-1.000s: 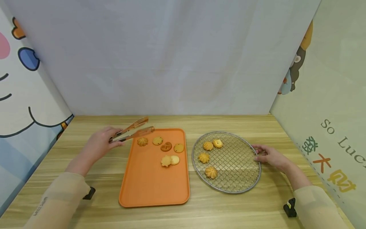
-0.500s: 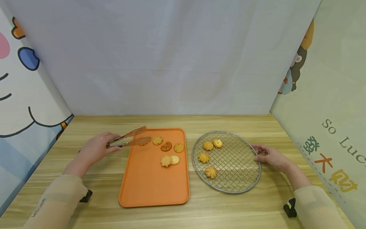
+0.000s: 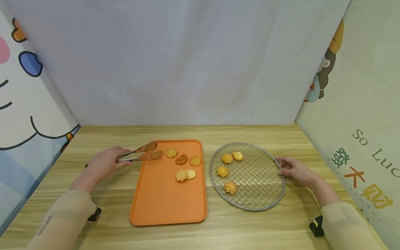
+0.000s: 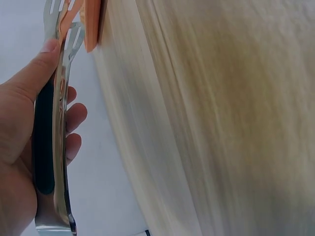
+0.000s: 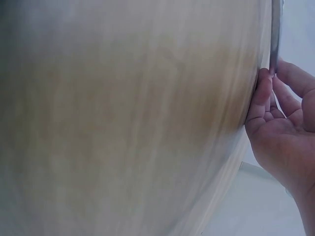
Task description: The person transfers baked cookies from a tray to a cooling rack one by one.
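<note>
Left hand (image 3: 104,162) grips tongs (image 3: 150,155), arms parted; tips now lower over tray (image 3: 168,205) to its right, apparently lining up cookies (image 3: 172,153) just beyond. Bite unclear. Right hand (image 3: 295,171) pinches rack (image 3: 257,184) rim on its left, unmoved.

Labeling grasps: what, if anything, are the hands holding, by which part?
Left hand: tongs, by the handles; whether the tips grip anything can't be told. Right hand: rack, by its right rim.
</note>
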Available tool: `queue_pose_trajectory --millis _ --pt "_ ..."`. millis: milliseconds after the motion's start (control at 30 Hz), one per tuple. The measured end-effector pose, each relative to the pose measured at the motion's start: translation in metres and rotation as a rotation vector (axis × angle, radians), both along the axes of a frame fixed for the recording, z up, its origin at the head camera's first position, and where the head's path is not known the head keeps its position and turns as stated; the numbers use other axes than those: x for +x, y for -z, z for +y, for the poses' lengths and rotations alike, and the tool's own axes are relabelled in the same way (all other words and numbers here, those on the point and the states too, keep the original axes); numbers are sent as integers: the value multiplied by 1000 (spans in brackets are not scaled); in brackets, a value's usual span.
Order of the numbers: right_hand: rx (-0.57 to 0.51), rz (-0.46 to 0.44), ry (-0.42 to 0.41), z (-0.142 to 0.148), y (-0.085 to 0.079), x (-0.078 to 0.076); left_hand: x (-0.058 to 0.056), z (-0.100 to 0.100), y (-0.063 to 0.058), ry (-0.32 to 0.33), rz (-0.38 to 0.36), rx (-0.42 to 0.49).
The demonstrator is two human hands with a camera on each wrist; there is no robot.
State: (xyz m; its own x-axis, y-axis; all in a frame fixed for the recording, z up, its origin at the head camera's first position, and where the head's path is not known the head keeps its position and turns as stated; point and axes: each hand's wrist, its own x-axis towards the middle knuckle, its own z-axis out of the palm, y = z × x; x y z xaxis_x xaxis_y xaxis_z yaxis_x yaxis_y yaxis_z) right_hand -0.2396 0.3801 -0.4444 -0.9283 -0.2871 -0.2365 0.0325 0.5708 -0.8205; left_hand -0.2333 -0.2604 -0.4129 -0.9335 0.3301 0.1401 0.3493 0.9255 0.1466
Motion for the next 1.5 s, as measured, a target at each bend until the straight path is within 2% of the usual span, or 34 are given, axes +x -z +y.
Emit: queue_pose_trajectory --millis 367,767,1167,1500 --pt "-15 -6 -6 1 1 0 0 4 -1 -7 -20 -15" --pt "0 2 -12 0 0 1 1 6 -1 -4 -2 27" --pt "11 2 -8 -1 -1 1 1 7 0 -36 -17 62" --pt "42 16 -12 -1 -1 1 0 12 -6 -53 -30 71"
